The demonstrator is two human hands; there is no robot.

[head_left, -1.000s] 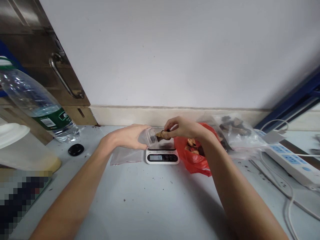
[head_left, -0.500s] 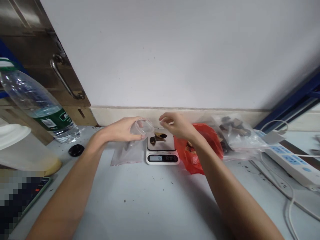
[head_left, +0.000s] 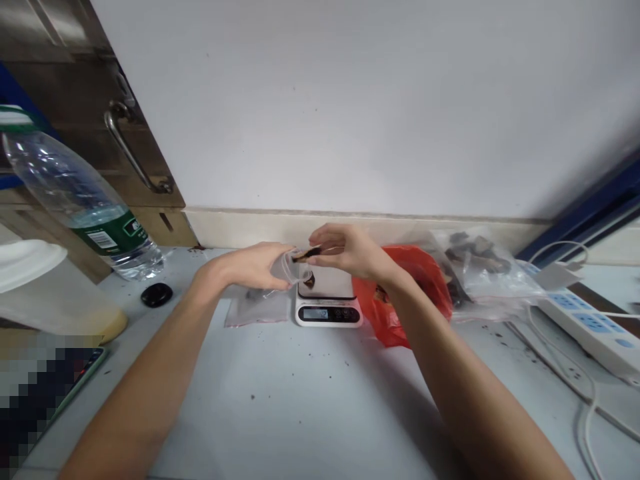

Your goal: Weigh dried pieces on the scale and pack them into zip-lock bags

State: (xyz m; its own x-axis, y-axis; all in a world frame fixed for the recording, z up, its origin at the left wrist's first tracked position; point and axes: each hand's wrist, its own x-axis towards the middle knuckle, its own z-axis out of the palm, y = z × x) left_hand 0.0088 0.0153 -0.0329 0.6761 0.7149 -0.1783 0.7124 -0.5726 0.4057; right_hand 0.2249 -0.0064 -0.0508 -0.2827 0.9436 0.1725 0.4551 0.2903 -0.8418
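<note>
My left hand (head_left: 257, 265) grips a small clear plastic cup (head_left: 289, 267), tilted with its mouth toward the right. My right hand (head_left: 344, 251) pinches a dark brown dried piece (head_left: 305, 253) right at the cup's mouth. Both hands hover over a small white digital scale (head_left: 327, 303) whose display is lit. Another dark piece (head_left: 309, 281) lies on the scale's platform. A clear zip bag (head_left: 255, 308) lies flat to the left of the scale.
A red plastic bag (head_left: 403, 297) with brown pieces sits right of the scale, beside a clear bag (head_left: 475, 267) of dark pieces. A water bottle (head_left: 80, 203) and black cap (head_left: 157, 294) stand left. A power strip (head_left: 590, 323) with cables lies right.
A second ago my right hand held pieces at the cup over the scale. Two pieces then lay on the platform; now my right hand has lifted one to the cup's mouth.
</note>
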